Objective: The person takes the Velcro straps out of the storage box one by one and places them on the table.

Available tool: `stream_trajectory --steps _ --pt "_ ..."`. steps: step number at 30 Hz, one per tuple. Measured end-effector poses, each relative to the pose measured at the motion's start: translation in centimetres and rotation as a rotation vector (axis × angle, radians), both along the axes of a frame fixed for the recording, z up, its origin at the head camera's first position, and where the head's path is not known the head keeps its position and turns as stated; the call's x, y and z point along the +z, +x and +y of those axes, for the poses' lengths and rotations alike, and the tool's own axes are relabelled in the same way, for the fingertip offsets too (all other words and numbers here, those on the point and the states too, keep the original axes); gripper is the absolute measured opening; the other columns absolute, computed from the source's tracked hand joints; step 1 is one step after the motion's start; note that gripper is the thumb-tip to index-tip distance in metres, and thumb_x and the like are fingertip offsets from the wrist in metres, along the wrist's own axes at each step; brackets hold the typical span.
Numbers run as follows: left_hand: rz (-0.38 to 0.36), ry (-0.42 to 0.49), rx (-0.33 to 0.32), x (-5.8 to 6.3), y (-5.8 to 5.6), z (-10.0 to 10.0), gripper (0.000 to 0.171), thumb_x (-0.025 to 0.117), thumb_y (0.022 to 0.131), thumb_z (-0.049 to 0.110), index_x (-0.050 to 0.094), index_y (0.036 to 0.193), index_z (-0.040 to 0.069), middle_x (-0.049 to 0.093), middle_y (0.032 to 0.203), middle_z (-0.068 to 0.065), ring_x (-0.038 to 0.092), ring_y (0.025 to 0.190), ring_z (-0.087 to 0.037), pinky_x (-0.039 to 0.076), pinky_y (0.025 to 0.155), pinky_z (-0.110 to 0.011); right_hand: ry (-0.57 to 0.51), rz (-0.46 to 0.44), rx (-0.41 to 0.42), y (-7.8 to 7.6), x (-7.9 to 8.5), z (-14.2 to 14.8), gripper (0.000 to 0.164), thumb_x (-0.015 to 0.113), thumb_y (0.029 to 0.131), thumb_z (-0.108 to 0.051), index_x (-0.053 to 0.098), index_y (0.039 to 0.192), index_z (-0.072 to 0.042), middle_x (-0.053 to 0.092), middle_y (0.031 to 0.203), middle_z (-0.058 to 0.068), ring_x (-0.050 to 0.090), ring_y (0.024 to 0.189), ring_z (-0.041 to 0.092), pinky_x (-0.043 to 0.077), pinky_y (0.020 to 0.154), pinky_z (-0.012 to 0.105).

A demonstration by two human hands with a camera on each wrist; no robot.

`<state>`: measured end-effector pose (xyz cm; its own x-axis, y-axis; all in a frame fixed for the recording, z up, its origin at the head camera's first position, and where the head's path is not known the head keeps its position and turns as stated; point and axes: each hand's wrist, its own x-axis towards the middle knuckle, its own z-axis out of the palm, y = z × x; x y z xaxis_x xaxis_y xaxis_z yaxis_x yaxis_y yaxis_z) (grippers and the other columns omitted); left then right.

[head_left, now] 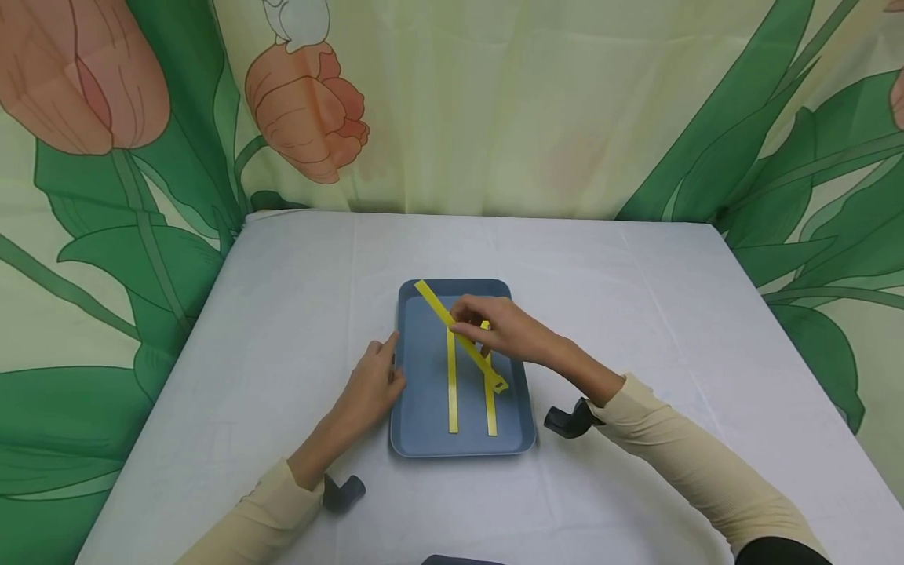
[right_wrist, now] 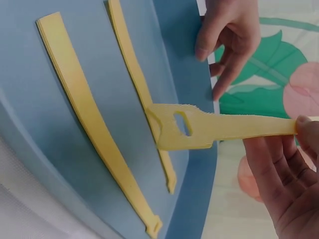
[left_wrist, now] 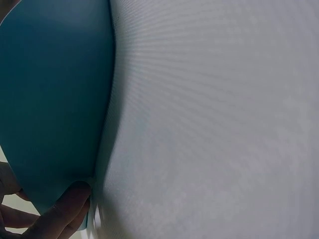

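A blue-grey tray [head_left: 422,392] lies on the white-covered table. My right hand [head_left: 510,329] pinches a yellow hook-and-loop cable tie [head_left: 434,301] between thumb and fingers, slanted above the tray. Close up in the right wrist view, the tie's wide slotted head [right_wrist: 199,142] points away from the fingers. Below it, a left yellow strip [head_left: 453,392] and a right yellow strip [head_left: 490,412] lie lengthwise in the tray; the nearer one in the right wrist view looks layered. At the tray's left edge, my left hand [head_left: 369,384] rests its fingertips with the index finger extended.
White cloth covers the table [head_left: 621,314] all around the tray. A dark object [head_left: 462,559] shows at the bottom edge. Black camera mounts [head_left: 568,420] sit at both wrists. Behind the table hangs a flower-printed curtain [head_left: 494,110].
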<state>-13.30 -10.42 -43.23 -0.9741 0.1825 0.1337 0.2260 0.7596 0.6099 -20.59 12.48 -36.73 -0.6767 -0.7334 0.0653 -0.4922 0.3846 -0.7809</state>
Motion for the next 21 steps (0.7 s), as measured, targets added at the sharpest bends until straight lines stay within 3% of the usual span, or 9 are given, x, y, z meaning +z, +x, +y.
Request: stream_trajectory --steps 7,12,21 --pt "-0.007 0.004 0.003 0.0 0.0 0.0 0.057 0.059 0.082 -0.004 0.038 0.135 -0.014 0.052 0.097 -0.020 0.049 0.068 -0.015 0.045 0.054 -0.023 -0.023 -0.007 -0.029 -0.1 -0.3 0.4 0.014 0.058 0.094 -0.019 0.059 0.106 -0.010 0.063 0.088 0.001 0.060 0.070 0.021 0.054 0.053 0.040" --pt "-0.011 -0.002 0.003 0.0 0.1 0.0 0.058 0.059 0.083 -0.003 0.038 0.136 -0.013 0.053 0.098 -0.020 0.050 0.069 -0.016 0.046 0.055 -0.023 -0.023 -0.020 -0.074 0.0 -0.5 0.7 0.013 0.058 0.094 -0.015 0.058 0.105 -0.009 0.064 0.091 0.003 0.061 0.071 0.015 0.054 0.053 0.040" --pt "-0.013 0.007 0.000 -0.1 0.0 0.0 0.058 0.059 0.083 -0.004 0.038 0.136 -0.013 0.053 0.099 -0.020 0.050 0.070 -0.016 0.046 0.056 -0.024 -0.055 -0.122 -0.169 -0.1 -0.7 1.4 0.013 0.058 0.094 -0.013 0.057 0.105 -0.006 0.061 0.096 0.016 0.065 0.079 0.019 0.054 0.052 0.040"
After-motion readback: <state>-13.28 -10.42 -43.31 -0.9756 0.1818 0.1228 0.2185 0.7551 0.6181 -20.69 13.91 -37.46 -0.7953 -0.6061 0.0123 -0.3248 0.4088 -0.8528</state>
